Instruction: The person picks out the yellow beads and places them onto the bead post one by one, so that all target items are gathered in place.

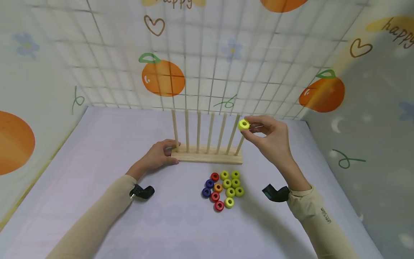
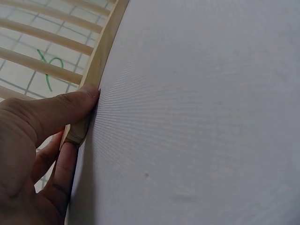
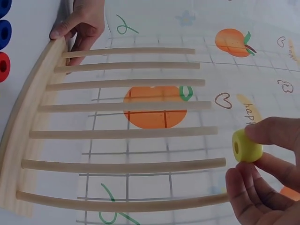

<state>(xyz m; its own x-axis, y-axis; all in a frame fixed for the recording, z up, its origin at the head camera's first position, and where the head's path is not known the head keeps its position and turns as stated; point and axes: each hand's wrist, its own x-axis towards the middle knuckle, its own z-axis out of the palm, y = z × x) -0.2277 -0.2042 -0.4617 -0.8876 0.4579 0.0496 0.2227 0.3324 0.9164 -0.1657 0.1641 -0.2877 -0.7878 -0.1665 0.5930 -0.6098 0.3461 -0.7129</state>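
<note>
In the head view, the right grip (image 1: 270, 138) hides the last peg's (image 1: 240, 145) top; the sleeve lettering (image 1: 326, 215) is too small to read. The right wrist's left edge cuts off blue rings (image 3: 6, 43) and a red ring (image 3: 6, 74), the left wrist's some pegs (image 2: 45, 35).

Rings (image 1: 218, 191) on table (image 1: 174, 212), before rack (image 1: 207, 157)

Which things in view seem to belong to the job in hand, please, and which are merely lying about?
Apparently part of the job:
wooden peg rack, gripped by the left hand
yellow ring, pinched in the right hand
loose rings on the table, probably

Apparently incidental:
patterned backdrop
black wrist devices, worn, not lying about
</note>
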